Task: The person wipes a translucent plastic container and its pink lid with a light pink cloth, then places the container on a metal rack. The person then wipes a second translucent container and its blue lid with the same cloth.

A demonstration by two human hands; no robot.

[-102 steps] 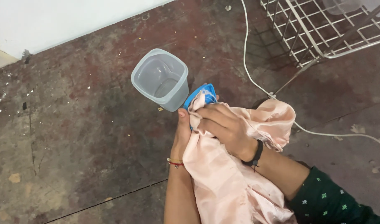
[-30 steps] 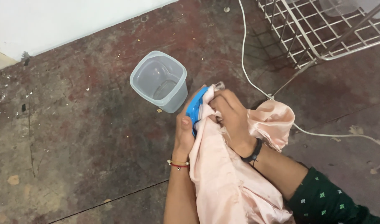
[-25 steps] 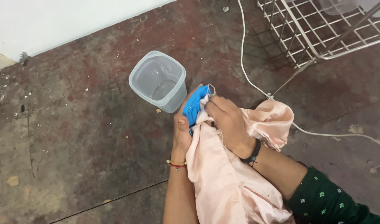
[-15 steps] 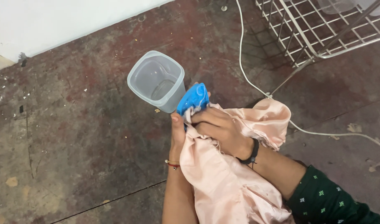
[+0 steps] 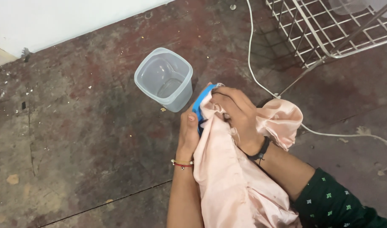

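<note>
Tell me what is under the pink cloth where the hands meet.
A blue lid shows at the edge of the pink cloth, held by the left hand. The right hand presses the cloth onto it. Most of the lid is covered.

Pink cloth (image 5: pixel 227 169) over blue lid (image 5: pixel 200 105)

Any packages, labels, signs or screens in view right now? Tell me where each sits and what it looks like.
No labels, signs or screens show.
Clear plastic container: the only packaging-like thing, upright on the floor beyond the hands, rounded-square, open, looks empty.
Blue lid: held in the left hand, mostly covered by the pink cloth that the right hand presses on it.
</note>
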